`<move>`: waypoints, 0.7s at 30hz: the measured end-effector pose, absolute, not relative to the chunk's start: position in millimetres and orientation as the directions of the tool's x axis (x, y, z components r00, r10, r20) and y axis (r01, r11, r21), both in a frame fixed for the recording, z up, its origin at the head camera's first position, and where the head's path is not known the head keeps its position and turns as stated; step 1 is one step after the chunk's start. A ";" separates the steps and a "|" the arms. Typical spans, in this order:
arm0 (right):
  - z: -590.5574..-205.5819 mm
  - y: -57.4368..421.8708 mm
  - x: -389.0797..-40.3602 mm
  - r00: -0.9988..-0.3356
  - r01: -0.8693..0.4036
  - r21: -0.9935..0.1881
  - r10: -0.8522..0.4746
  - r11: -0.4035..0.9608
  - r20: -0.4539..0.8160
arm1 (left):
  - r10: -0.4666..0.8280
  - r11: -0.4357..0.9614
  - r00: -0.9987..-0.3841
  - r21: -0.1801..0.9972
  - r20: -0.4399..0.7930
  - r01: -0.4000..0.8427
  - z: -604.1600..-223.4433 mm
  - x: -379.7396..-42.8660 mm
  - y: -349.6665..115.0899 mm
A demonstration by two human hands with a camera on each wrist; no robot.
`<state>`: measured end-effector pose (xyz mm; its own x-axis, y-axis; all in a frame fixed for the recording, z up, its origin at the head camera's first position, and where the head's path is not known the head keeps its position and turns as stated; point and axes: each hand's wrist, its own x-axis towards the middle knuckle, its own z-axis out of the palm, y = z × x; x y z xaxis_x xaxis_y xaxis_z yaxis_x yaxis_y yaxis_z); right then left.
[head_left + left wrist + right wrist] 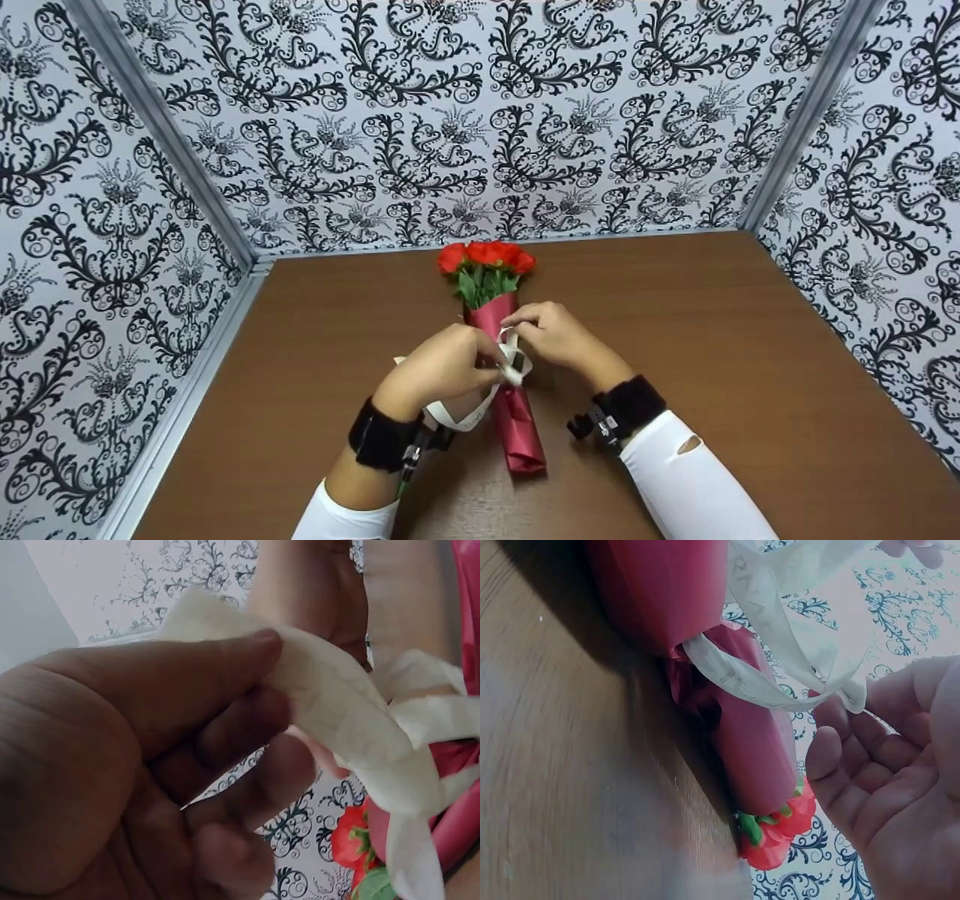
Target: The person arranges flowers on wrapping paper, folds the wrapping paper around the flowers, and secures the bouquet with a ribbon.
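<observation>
A bouquet of red roses [487,255] with green leaves lies on the table, wrapped in dark red paper [519,431]. A cream ribbon [337,701] with faint lettering goes around the wrapped stems and forms loops there. My left hand [442,367] pinches one length of it between thumb and forefinger, above the paper. On the bouquet's other side, my right hand [555,334] holds a loop of the ribbon [757,686] at its fingertips. One loose stretch of ribbon hangs below my left wrist. The back of the ribbon's tie is hidden under the bouquet.
The brown wooden table [660,300] extends on both sides of the bouquet. White walls [465,127] with black scroll patterns rise at the back and sides, joined by grey metal posts [810,112]. Each wrist carries a black strap [386,435] with a small camera.
</observation>
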<state>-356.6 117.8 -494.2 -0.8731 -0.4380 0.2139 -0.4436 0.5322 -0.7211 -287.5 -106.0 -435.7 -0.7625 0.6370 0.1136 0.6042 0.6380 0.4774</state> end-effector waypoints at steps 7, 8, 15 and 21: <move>-494.4 118.4 -357.1 -0.883 -0.411 -0.753 -0.429 0.514 0.189 | 0.733 0.590 -0.680 0.510 -0.013 0.626 -444.7 -286.5 -100.6; -494.1 118.5 -357.2 -0.883 -0.411 -0.753 -0.431 0.514 0.188 | 0.739 0.584 -0.674 0.514 -0.016 0.628 -445.3 -287.0 -100.8; -493.7 117.7 -356.7 -0.872 -0.433 -0.733 -0.449 0.525 0.193 | 0.624 0.643 -0.779 0.523 0.065 0.559 -445.6 -300.1 -114.1; -494.5 116.6 -355.5 -0.850 -0.484 -0.710 -0.468 0.512 0.242 | 0.387 0.659 -0.911 0.648 0.143 0.382 -459.7 -322.0 -124.2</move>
